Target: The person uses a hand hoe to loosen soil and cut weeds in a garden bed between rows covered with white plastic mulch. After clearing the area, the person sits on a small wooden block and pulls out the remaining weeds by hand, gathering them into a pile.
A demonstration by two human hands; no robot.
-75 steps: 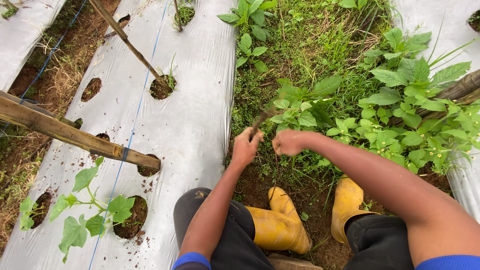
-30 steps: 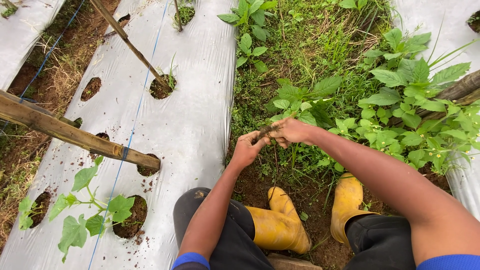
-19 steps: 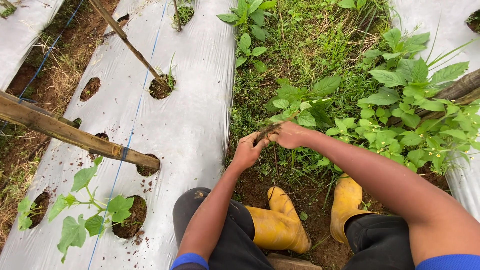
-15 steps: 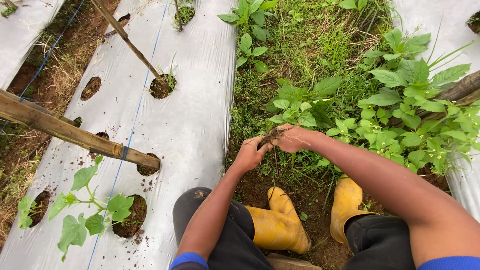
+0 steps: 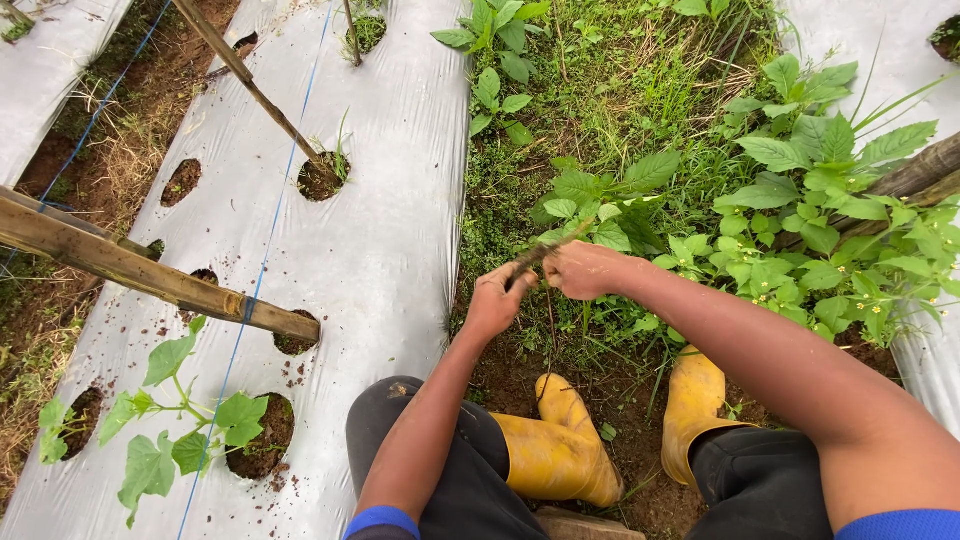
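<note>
Left hand: the left hand (image 5: 492, 303) was closed on the lower end of a thin brown stem (image 5: 533, 256)
Right hand: the right hand (image 5: 580, 270) was closed on the same stem just beside the left; both equally near
Stem axis: slanted, up-right toward the leafy weeds (image 5: 600, 215); a thin root (image 5: 551, 335) hung down between the hands
Position: above the soil strip, ahead of the yellow boots (image 5: 560, 440); plastic sheet (image 5: 380, 230) to the left
</note>
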